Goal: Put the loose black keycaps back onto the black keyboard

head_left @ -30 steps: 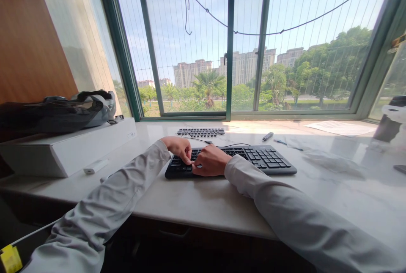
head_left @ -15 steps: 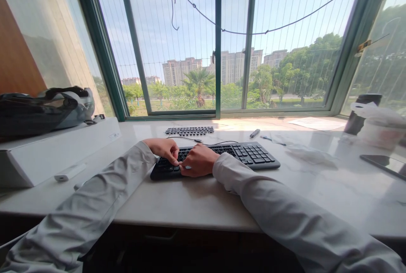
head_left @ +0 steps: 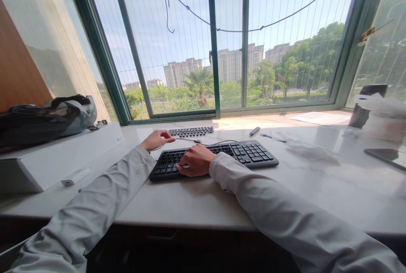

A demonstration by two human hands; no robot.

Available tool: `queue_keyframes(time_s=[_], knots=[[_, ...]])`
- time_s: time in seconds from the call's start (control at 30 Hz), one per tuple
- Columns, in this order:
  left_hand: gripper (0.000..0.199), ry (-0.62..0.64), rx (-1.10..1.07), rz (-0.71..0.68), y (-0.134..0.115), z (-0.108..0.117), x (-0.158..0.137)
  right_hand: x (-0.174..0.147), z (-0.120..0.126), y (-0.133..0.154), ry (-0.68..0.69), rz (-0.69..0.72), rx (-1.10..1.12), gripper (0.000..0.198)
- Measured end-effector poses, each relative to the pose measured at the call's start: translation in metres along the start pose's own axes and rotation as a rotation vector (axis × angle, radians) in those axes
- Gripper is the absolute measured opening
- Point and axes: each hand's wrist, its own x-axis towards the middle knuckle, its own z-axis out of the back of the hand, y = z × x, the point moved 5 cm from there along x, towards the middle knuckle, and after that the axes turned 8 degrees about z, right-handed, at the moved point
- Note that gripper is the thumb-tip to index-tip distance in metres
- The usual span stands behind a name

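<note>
A black full-size keyboard (head_left: 258, 154) lies on the white marble-look countertop. My right hand (head_left: 197, 161) rests over its left half, with thumb and fingertips curled together at the lower keys; whatever is between them is too small to make out. Beyond the keyboard's far left corner, my left hand (head_left: 157, 140) hovers with its fingertips pinched, near a set of small black keycaps (head_left: 192, 131) laid out in rows. I cannot make out what the left fingertips hold. A thin black cable (head_left: 218, 142) runs behind the keyboard.
A white box (head_left: 69, 152) with a dark bag (head_left: 41, 123) on it stands at left. Behind the keyboard lie a grey utility knife (head_left: 254, 131) and a thin blue tool (head_left: 266, 136). Clear plastic (head_left: 312, 152), a phone-like slab (head_left: 387, 155) and a dark cup (head_left: 364, 108) are at right.
My left hand has lifted off the keyboard's left keys and moved back and left, towards the rows of keycaps. My right hand stays on the keyboard. The view has tilted slightly.
</note>
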Motion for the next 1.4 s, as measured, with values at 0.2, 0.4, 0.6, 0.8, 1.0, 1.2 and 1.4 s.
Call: queue_keyframes(time_s=[0.2,0.4,0.6,0.8,1.0,1.2,1.4], knots=[[0.056,-0.232,0.076,0.151,0.040,0.005,0.014,-0.003,0.003,-0.002,-0.007,-0.003,-0.042,0.040],[0.057,-0.062,0.143,0.254,0.052,-0.008,0.036,-0.004,0.003,-0.002,0.009,-0.006,-0.066,0.040],[0.071,0.306,0.043,0.220,0.026,-0.015,0.040,-0.006,0.003,-0.008,0.014,-0.028,-0.074,0.040],[0.067,0.329,0.027,0.061,0.019,-0.004,0.016,-0.007,0.000,-0.010,0.022,-0.031,-0.078,0.039],[0.058,0.502,0.189,0.052,0.027,-0.017,0.012,-0.005,-0.002,-0.011,0.068,-0.057,-0.081,0.041],[0.046,0.555,0.262,0.210,0.046,-0.004,0.009,-0.004,-0.003,-0.010,0.090,-0.048,-0.087,0.042],[0.042,0.714,0.267,0.379,0.047,0.003,-0.009,-0.003,-0.003,-0.008,0.105,-0.045,-0.081,0.043]])
